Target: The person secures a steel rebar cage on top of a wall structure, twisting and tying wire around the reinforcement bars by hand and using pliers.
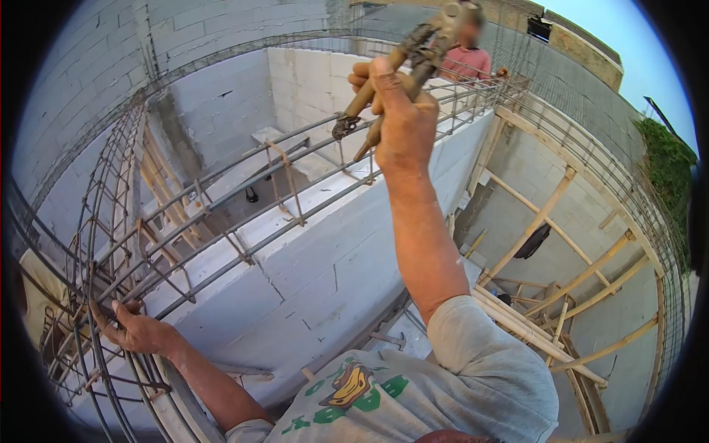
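Note:
Raised high in the upper middle of the head view, my right hand (pixel 405 111) is closed around the handles of a pair of pincers (pixel 425 59). The tool's jaws point up and away, and its handles look worn and partly wrapped. At lower left, my left hand (pixel 140 331) has its fingers curled at the corner of a rebar cage (pixel 92 284); the bars partly hide the fingertips. Long bars of a rebar beam (pixel 244 203) tied with stirrups run from this corner along the top of a white block wall (pixel 295 258).
Another person in a pink shirt (pixel 467 62) is beyond the far wall corner. A second person's light shirt (pixel 40 295) shows behind the bars at left. Wooden poles (pixel 550 210) brace the right-hand room. A hammer (pixel 389 340) lies near my chest.

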`<state>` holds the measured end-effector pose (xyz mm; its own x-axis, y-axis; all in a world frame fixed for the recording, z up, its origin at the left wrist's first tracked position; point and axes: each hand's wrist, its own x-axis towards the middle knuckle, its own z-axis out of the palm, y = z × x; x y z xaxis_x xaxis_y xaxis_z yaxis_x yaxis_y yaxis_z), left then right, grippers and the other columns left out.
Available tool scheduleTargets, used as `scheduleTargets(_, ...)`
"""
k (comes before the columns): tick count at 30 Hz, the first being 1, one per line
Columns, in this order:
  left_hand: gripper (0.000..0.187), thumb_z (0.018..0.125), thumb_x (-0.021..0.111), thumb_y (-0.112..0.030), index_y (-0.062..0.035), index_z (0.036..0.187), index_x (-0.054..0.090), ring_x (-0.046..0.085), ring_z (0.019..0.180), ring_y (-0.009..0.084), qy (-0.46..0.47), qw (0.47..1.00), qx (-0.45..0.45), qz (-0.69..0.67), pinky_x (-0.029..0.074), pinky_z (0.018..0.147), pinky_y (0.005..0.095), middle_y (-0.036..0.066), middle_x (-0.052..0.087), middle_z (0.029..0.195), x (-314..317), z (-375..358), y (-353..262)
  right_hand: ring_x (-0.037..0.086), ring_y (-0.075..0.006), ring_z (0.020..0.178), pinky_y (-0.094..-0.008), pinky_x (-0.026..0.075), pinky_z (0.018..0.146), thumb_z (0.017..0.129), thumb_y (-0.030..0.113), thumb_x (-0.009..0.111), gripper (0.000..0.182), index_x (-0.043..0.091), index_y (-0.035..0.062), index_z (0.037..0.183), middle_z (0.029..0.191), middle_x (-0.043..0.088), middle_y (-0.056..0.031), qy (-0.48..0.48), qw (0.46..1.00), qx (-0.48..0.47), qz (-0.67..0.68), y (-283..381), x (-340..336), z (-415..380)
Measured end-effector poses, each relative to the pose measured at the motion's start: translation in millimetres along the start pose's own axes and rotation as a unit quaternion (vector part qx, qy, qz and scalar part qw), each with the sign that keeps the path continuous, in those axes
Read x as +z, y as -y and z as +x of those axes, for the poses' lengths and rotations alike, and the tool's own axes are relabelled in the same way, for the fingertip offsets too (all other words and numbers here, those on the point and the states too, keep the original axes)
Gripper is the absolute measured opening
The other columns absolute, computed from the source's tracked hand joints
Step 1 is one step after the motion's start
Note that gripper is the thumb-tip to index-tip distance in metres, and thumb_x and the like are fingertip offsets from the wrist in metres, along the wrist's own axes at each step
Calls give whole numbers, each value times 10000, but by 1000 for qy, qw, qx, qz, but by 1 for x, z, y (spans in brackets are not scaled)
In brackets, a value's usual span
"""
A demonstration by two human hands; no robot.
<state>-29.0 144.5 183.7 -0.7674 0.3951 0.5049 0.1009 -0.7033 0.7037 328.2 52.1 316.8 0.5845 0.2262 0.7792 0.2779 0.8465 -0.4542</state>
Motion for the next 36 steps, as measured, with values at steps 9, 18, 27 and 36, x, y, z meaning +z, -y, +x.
scheduleTargets(9, 390, 909, 523, -45, -46, 1298, 493, 474, 601, 76, -9, 1000, -9, -3, 411, 561, 236, 30, 570, 919, 8, -6, -12, 623, -150, 654, -292, 490, 631, 843, 341, 674, 410, 551, 42, 590, 738, 671, -82, 247, 874, -26, -417, 34, 16, 38)
scheduleTargets(18, 414, 889, 489, -10, -13, 1303, 471, 552, 727, 109, 4, 999, 47, 9, 522, 595, 222, 142, 382, 1273, 0, -3, 1, 581, -262, 638, -365, 462, 632, 686, 19, 623, 37, 635, 24, 651, 698, 553, -78, 560, 597, -364, -444, 43, 120, 4)
scheduleTargets(27, 422, 891, 497, -27, 42, 1288, 371, 524, 668, 105, -15, 998, -10, -67, 484, 575, 237, 142, 457, 1153, 1, -3, -7, 576, -243, 1018, -349, 557, 766, 742, 103, 658, 174, 696, -2, 875, 1013, 574, -117, 549, 506, -484, -457, 30, 231, -63)
scheduleTargets(36, 404, 906, 497, -37, 27, 1288, 384, 499, 615, 87, -36, 997, -7, -68, 452, 556, 227, 126, 489, 1151, 2, -2, -4, 326, -233, 1308, -535, 500, 887, 805, 224, 653, 344, 663, 52, 1103, 1299, 400, -116, 352, 473, -650, -480, 17, 263, -97)
